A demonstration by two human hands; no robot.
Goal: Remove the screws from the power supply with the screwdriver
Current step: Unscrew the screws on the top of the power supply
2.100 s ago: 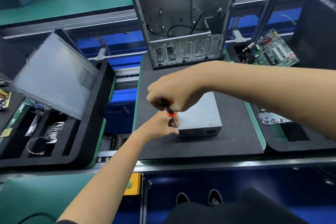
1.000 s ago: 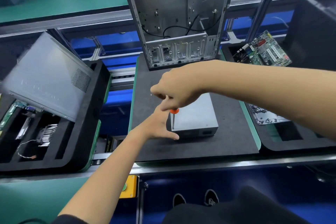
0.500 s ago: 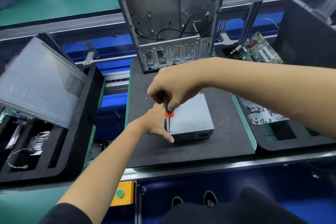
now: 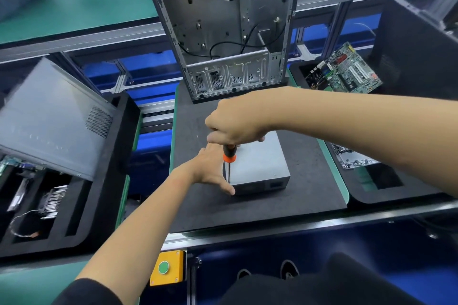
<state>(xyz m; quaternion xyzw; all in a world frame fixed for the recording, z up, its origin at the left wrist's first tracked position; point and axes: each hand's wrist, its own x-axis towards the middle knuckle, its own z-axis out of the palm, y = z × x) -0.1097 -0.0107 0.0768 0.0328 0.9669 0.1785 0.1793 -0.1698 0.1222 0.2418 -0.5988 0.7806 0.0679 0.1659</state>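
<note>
A grey power supply box (image 4: 260,163) lies on the black foam mat (image 4: 297,195) in the middle of the bench. My right hand (image 4: 235,124) grips the black and orange handle of a screwdriver (image 4: 228,157), which stands upright with its tip at the box's front left corner. My left hand (image 4: 210,168) rests flat against the left side of the box, its thumb stretched along the front left edge. The screw under the tip is too small to make out.
An open computer case (image 4: 223,32) stands upright behind the mat. A grey side panel (image 4: 54,119) leans on a black foam tray (image 4: 99,205) at the left. At the right are a green motherboard (image 4: 347,72), a small tray of screws (image 4: 347,156) and black foam trays.
My left hand let go of the screwdriver shaft and opened flat against the box's side. My right hand kept the screwdriver upright at the same corner. The view shifted slightly.
</note>
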